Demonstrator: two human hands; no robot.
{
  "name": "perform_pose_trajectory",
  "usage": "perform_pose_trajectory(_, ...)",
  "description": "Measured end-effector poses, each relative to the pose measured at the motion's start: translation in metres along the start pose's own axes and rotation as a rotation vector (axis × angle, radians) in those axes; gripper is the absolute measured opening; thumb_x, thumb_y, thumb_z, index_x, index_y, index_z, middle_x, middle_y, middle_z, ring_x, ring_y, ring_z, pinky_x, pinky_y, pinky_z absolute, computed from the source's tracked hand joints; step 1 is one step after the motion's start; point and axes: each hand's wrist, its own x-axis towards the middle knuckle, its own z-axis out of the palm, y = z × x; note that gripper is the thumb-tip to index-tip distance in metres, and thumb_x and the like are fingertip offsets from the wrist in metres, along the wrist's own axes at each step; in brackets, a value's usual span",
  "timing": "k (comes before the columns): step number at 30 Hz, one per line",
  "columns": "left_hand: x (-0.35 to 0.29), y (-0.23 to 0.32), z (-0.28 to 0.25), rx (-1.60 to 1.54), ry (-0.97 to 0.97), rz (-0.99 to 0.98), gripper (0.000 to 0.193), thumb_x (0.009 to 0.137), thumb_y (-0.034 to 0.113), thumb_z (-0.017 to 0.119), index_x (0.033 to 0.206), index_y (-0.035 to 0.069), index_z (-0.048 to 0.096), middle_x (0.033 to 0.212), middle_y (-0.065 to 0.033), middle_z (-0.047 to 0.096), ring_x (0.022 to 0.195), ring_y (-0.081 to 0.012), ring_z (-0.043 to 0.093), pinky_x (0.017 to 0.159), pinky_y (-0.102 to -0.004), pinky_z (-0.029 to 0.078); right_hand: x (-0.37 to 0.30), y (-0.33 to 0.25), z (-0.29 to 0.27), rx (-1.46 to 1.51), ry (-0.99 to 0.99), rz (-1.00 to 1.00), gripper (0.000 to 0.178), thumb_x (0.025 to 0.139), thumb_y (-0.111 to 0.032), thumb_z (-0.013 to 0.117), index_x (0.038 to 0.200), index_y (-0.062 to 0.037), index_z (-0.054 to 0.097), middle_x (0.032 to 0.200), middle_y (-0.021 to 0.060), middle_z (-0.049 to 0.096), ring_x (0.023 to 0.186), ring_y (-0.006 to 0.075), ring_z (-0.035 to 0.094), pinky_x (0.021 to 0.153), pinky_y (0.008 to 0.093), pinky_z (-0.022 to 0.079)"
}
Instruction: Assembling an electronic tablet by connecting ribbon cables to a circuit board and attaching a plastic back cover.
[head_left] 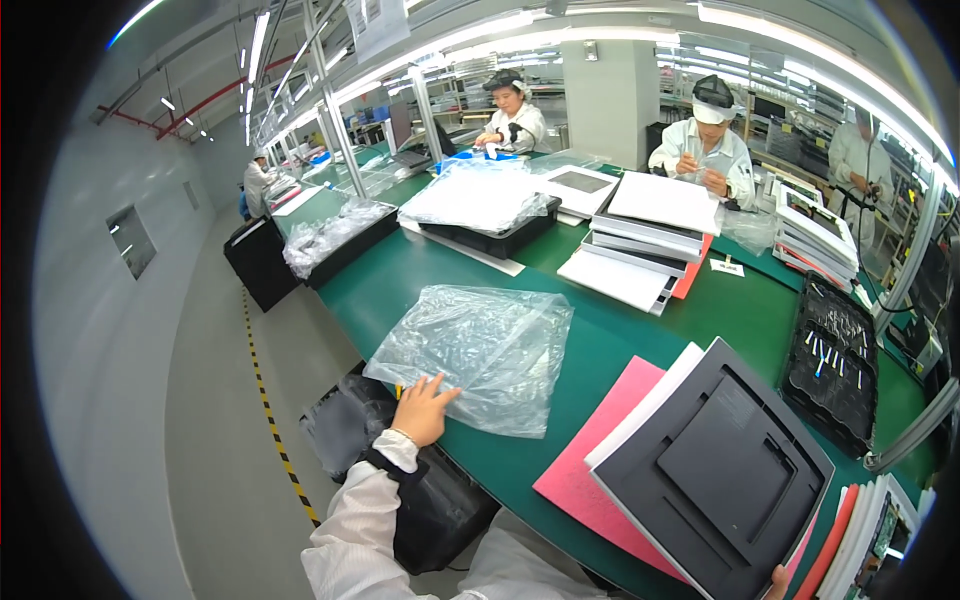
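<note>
A clear plastic bag (480, 350) lies flat and wrinkled on the green table. My left hand (424, 410) rests on its near left edge, fingers stretched out over the film. To the right, a dark grey flat housing (725, 460) with a raised rectangular section and a slot is tilted up, a white panel edge (640, 405) showing along its far left side. At its lower right corner my right hand (778, 582) grips the housing; only a bit of the fingers shows. Pink foam sheet (590, 470) lies under the housing.
White and grey panels (650, 225) are stacked at the back. Black trays hold bagged items (345, 235); a black tray of small parts (828, 365) lies right. More panels (860, 545) stand near right. Co-workers (708, 150) sit across the table. Black bins (430, 520) stand below.
</note>
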Motion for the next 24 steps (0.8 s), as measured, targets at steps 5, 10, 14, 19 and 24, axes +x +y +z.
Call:
perform_pose_trajectory(5, 0.01, -0.061, 0.012, 0.081, 0.053, -0.344, 0.053, 0.077, 0.008, 0.057, 0.126, 0.027, 0.061, 0.148, -0.0159, 0.04, 0.135, -0.037, 0.037, 0.106, -0.0482, 0.034, -0.008, -0.011, 0.002, -0.039, 0.091, -0.135, 0.076, 0.087, -0.047, 0.057, 0.14, 0.0026, 0.037, 0.139, 0.0183, 0.047, 0.123, 0.0333, 0.049, 0.105, 0.0462, 0.04)
perform_pose_trajectory(10, 0.027, -0.057, 0.003, -0.084, 0.292, -0.546, 0.041, 0.086, 0.021, 0.057, 0.127, 0.019, 0.06, 0.146, -0.0182, 0.04, 0.135, -0.0378, 0.035, 0.106, -0.0482, 0.032, -0.014, -0.012, -0.003, 0.076, 0.115, -0.039, 0.071, 0.09, -0.045, 0.054, 0.139, 0.0025, 0.038, 0.138, 0.0191, 0.047, 0.122, 0.033, 0.05, 0.104, 0.0473, 0.041)
perform_pose_trajectory(14, 0.036, -0.009, 0.001, -0.037, -0.055, -0.362, 0.056, 0.091, 0.052, 0.049, 0.137, 0.021, 0.051, 0.15, -0.0168, 0.036, 0.138, -0.0376, 0.031, 0.11, -0.051, 0.025, -0.02, -0.015, 0.013, 0.01, 0.153, -0.112, 0.067, 0.092, -0.044, 0.052, 0.138, 0.0028, 0.039, 0.137, 0.0192, 0.047, 0.12, 0.0329, 0.051, 0.101, 0.0468, 0.043)
perform_pose_trajectory(19, 0.041, -0.053, 0.013, 0.033, -0.064, -0.576, 0.063, 0.09, 0.054, 0.051, 0.144, 0.022, 0.042, 0.155, -0.0166, 0.025, 0.142, -0.0381, 0.023, 0.112, -0.0521, 0.021, -0.023, -0.017, 0.014, -0.02, 0.103, -0.106, 0.067, 0.092, -0.044, 0.053, 0.136, 0.0043, 0.04, 0.136, 0.0194, 0.048, 0.119, 0.032, 0.052, 0.1, 0.045, 0.044)
perform_pose_trajectory(24, 0.06, -0.059, 0.001, 0.062, 0.163, -0.838, 0.059, 0.089, 0.04, 0.058, 0.142, 0.019, 0.042, 0.152, -0.0189, 0.029, 0.135, -0.039, 0.035, 0.105, -0.0509, 0.035, -0.023, -0.007, -0.018, 0.121, 0.124, -0.002, 0.068, 0.09, -0.042, 0.057, 0.136, 0.0055, 0.04, 0.135, 0.0201, 0.049, 0.119, 0.0318, 0.052, 0.101, 0.0438, 0.043)
